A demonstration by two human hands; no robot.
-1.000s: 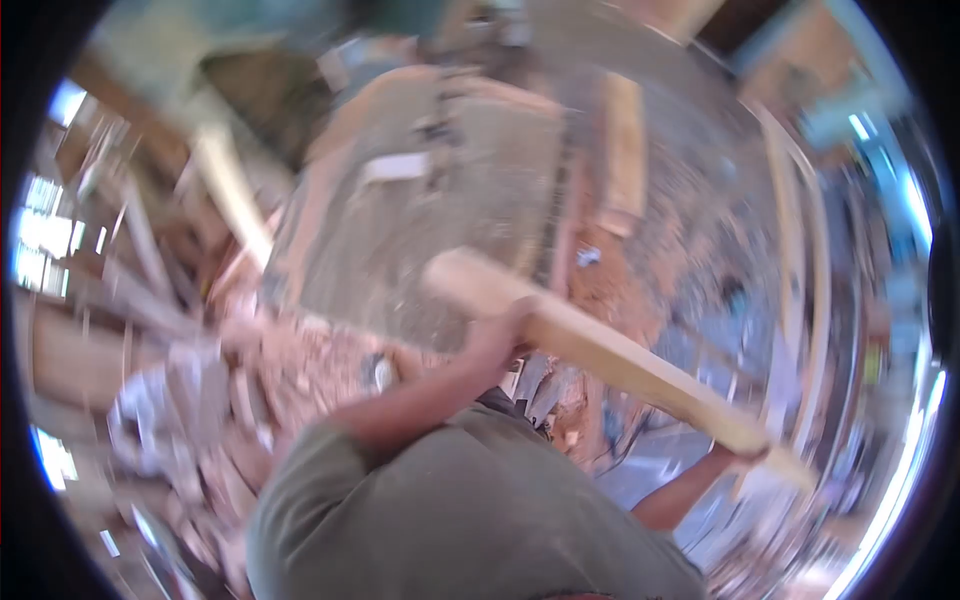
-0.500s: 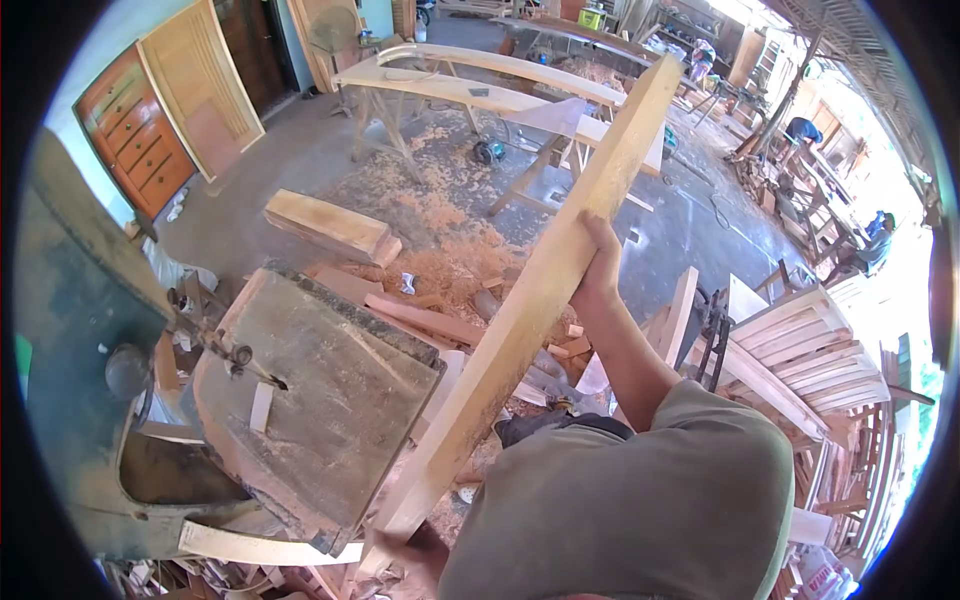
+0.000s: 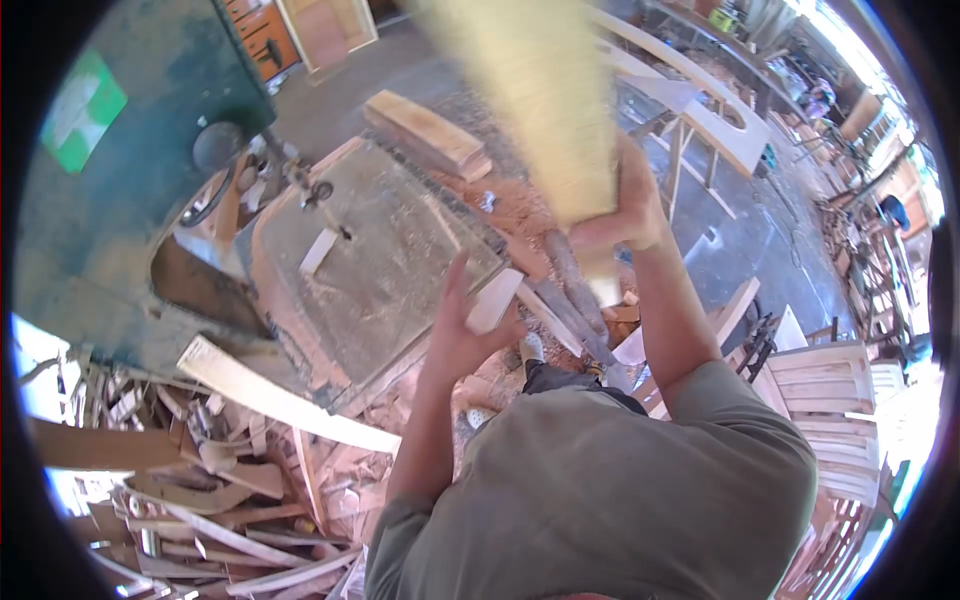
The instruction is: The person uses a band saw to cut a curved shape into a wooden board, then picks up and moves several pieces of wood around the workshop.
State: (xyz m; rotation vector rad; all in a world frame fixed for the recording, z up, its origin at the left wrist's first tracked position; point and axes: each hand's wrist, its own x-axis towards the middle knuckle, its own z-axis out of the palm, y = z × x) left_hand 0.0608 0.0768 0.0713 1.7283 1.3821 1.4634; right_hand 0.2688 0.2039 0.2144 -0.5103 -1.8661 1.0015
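Observation:
A long pale wooden beam (image 3: 545,110), blurred by motion, rises toward the camera and runs out of the top of the view. My right hand (image 3: 630,205) is wrapped round its lower end, thumb across the underside. Lower and to the left, my left hand (image 3: 472,325) is free of the beam, fingers spread, near the right edge of the machine table (image 3: 390,260). On that dusty table lies a small wood offcut (image 3: 318,251) beside the blade guide (image 3: 312,190).
The green machine body (image 3: 130,230) fills the left. A curved wooden strip (image 3: 285,405) and scrap wood (image 3: 220,510) lie below the table. Behind it sits a thick wood block (image 3: 425,133). Slatted wooden panels (image 3: 820,400) stand at the right.
The beam has swung up from its diagonal position across my body. My left hand has let go of its lower end and come up beside the table. The view has shifted leftward.

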